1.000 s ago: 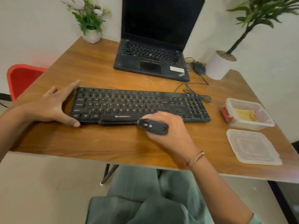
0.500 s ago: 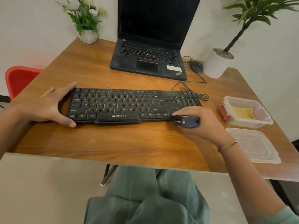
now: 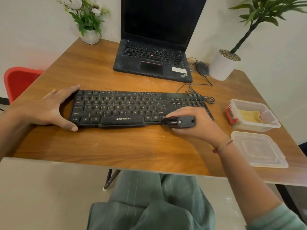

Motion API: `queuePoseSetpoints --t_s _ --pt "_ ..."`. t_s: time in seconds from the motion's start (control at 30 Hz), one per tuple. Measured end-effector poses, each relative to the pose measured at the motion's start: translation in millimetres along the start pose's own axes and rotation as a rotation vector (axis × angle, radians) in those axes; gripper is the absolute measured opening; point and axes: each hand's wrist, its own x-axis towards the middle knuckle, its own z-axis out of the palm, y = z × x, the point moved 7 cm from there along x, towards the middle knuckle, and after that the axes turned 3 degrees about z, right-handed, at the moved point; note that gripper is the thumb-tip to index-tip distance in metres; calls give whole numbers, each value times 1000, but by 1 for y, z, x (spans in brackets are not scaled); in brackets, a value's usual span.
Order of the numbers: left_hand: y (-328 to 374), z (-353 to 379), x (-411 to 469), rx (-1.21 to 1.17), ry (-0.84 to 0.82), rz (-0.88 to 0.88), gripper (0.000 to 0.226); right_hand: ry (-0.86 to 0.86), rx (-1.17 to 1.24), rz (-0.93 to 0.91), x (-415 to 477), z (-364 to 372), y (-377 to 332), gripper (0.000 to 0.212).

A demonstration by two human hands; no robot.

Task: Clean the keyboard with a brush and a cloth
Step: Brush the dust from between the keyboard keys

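– Nearest the table (image 3: 116, 146) edge, what are the hands doing?
– The right hand (image 3: 197, 126) curls round a small dark brush (image 3: 180, 122), its tip at the bottom-right keys of the keyboard (image 3: 132, 108). The left hand (image 3: 49, 110), fingers spread, braces the keyboard's left end.
– How would the keyboard handle?
– Probably light, rigid plastic that slides easily; hold it by its ends. Farther right, a yellow cloth (image 3: 249, 116) lies in an open container (image 3: 270, 125).

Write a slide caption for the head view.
Right hand holds a brush to the keyboard; left hand braces its end.
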Motion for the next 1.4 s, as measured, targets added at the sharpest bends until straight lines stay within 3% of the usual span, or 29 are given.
queuePoseSetpoints --t_s 0.1,0.27,0.53,0.83,1.0,1.1,1.27,1.4 --pt "-1 -1 1 -3 11 11 142 -26 20 58 0 -10 13 45" --pt "-3 0 1 -6 15 21 135 98 38 220 -35 -65 69 50" --pt "4 -1 -2 -22 21 27 132 -59 47 -8 14 5 -4 45" --pt "-2 -1 3 -6 44 58 134 42 24 291 -39 -87 78 63" --pt "-5 -1 5 -14 97 93 135 28 -173 425 -40 -102 100 34" --pt "-11 -1 8 -22 99 106 134 212 -297 532 -52 -132 107 22" --pt "-31 0 21 40 105 127 148 561 166 636 -51 -141 118 43" --pt "-29 0 21 48 91 109 146 637 294 731 -27 -118 135 28"
